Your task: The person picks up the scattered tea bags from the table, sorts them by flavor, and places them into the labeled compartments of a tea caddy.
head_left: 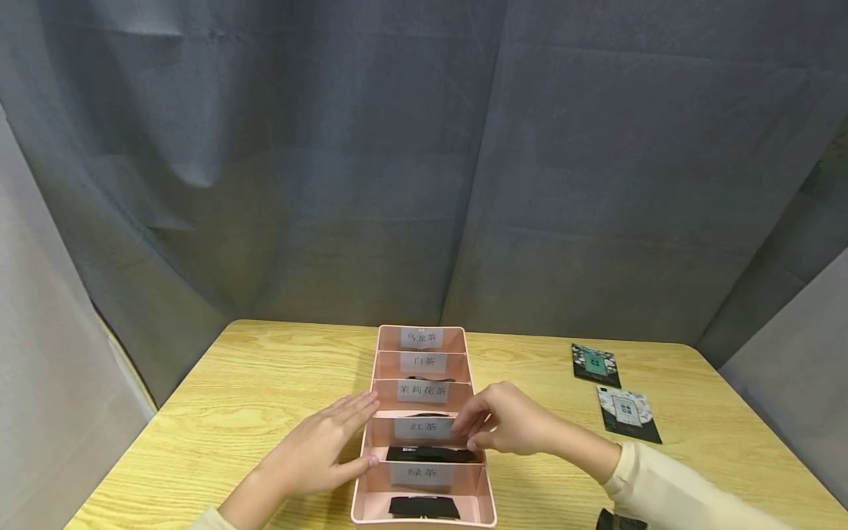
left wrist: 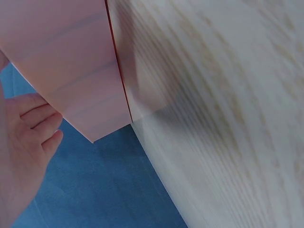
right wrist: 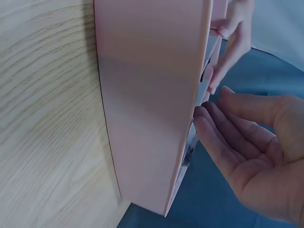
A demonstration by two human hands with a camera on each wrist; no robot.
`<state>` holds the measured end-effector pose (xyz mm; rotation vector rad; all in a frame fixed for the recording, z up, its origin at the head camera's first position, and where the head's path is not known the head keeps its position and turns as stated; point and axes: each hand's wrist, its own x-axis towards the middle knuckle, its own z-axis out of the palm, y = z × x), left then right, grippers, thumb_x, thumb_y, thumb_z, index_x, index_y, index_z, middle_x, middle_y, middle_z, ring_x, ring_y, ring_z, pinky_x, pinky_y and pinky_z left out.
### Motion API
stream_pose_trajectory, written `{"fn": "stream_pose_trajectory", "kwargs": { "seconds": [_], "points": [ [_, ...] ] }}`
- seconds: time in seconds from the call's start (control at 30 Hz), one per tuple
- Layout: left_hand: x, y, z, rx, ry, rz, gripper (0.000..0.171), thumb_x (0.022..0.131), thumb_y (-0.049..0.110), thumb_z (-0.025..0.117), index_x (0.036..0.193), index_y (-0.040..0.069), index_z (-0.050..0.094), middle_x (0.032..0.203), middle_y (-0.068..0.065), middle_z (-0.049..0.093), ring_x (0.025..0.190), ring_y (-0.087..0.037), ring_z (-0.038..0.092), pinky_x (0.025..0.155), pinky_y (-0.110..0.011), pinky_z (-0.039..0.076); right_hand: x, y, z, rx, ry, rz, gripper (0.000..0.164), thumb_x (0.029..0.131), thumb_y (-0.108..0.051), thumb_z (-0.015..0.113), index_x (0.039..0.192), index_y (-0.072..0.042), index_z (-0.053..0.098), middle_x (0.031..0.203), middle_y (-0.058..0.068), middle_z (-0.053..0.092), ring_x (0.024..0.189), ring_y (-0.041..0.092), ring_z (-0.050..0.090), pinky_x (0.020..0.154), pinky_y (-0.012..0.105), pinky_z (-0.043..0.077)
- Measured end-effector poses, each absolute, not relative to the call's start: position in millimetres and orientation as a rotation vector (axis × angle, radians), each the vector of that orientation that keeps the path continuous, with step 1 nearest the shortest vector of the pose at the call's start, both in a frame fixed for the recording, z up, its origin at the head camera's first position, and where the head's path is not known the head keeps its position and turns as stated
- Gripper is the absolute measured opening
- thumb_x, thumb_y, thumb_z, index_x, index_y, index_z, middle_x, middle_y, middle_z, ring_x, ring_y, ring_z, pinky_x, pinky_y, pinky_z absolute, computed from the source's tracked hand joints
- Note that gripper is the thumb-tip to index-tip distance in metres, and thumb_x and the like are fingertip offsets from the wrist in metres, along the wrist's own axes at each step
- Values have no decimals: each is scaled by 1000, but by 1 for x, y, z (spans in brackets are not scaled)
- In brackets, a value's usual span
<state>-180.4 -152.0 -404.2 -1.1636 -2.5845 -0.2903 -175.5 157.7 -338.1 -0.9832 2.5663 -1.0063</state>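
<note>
Pink box (head_left: 379,482) on desk (head_left: 265,383), left hand (head_left: 324,445) relaxed at its left rim, right hand (head_left: 510,423) loosely bent, empty, at right

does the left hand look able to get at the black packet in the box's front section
Likely yes: the left hand is at the side of the box, nothing covers the black packet, and the right hand is farther back.
</note>
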Motion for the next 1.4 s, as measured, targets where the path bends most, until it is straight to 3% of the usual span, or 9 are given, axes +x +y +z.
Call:
{"fn": "stream_pose_trajectory", "kwargs": {
  "seconds": [0.5,0.77,1.03,1.27,1.4],
  "points": [
    [-179,-152,-404,-1159,-2593,-317,66,90,44,61,140,3,48,149,-12,46,138,-26,45,111,-43,43,-158,241,-342,-749,2643,-1185,22,84,-16,72,101,-2,71,96,13,74,83,1,69,71,18,59],
    [-178,-151,-403,-1158,-2608,-312,66,90,44,60,141,3,48,149,-12,45,138,-25,45,112,-42,43,-149,297,-363,-570,2784,-1070,28,84,-16,72,106,2,69,100,19,72,80,-1,67,68,19,58],
    [-179,-152,-402,-1163,-2598,-310,66,90,43,61,141,3,47,150,-12,45,138,-25,45,112,-42,43,-146,342,-376,-356,2884,-858,33,84,-19,72,108,3,68,100,15,72,77,0,65,66,17,55],
    [-179,-151,-401,-1158,-2604,-300,67,90,44,60,141,3,46,150,-12,44,139,-25,43,114,-41,40,-142,372,-385,-96,2900,-645,37,84,-23,72,107,5,68,95,10,72,78,17,66,66,28,57],
    [-179,-152,-401,-1163,-2601,-295,68,90,44,60,142,2,46,150,-12,44,140,-25,43,114,-41,40,-137,387,-396,27,2912,-557,40,79,-28,76,102,5,69,91,9,72,77,19,66,67,34,57]
  ]
}}
